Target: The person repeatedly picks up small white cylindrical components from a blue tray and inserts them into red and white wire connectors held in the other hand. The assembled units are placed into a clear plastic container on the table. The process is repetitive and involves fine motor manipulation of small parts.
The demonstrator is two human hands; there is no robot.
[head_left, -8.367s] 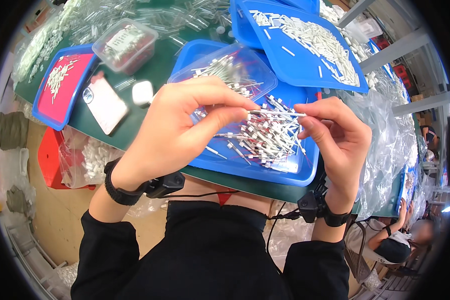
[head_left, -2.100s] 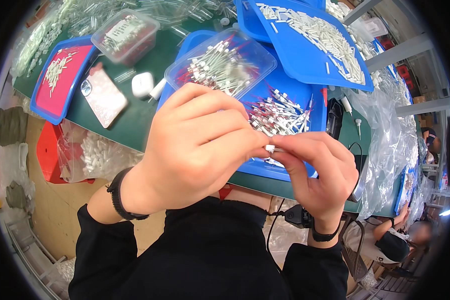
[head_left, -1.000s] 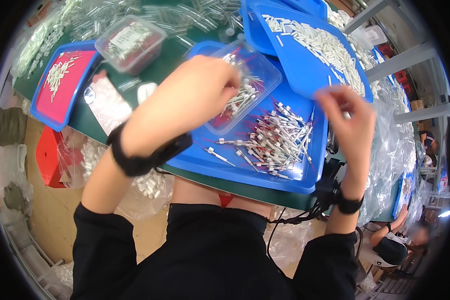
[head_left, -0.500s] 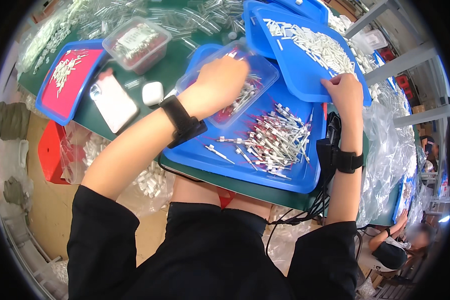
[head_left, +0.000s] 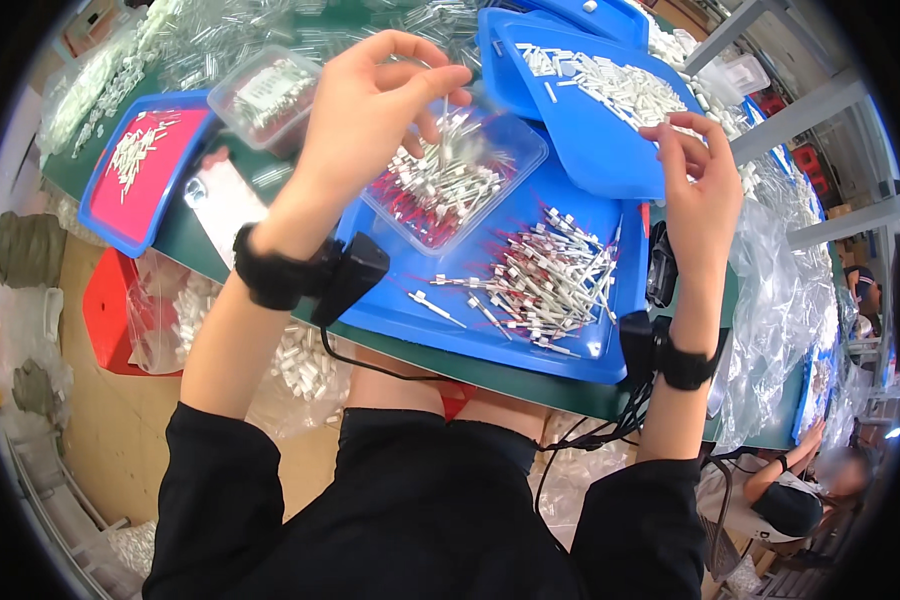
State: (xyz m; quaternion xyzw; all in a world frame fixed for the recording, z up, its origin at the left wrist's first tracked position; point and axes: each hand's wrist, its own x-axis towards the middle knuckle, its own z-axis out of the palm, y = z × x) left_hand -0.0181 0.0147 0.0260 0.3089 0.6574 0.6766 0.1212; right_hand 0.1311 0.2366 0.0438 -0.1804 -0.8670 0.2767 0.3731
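My left hand [head_left: 365,115] is raised over a see-through plastic box [head_left: 470,225], thumb and forefinger pinched together. What lies between them is too small and blurred to name. Small white parts with thin red wires [head_left: 440,180] fill the box, which stands on the rear part of a large blue tray [head_left: 390,315]. A loose heap of similar white parts with red wires [head_left: 550,275] lies on that tray. Beside a raised blue tray [head_left: 595,160] holding short white tubes [head_left: 620,90], my right hand [head_left: 700,180] has its thumb and forefinger closed; anything in them is hidden.
At left are a smaller blue tray with a red bottom [head_left: 110,200], a lidless-looking box of white parts [head_left: 270,95] and a phone [head_left: 225,205]. Black cables [head_left: 610,430] hang near my right wrist. Plastic bags [head_left: 760,330] lie at right. A person [head_left: 790,490] sits farther right.
My left hand has risen out of the see-through box and moved left. My right hand has shifted slightly right, off the raised tray's near edge.
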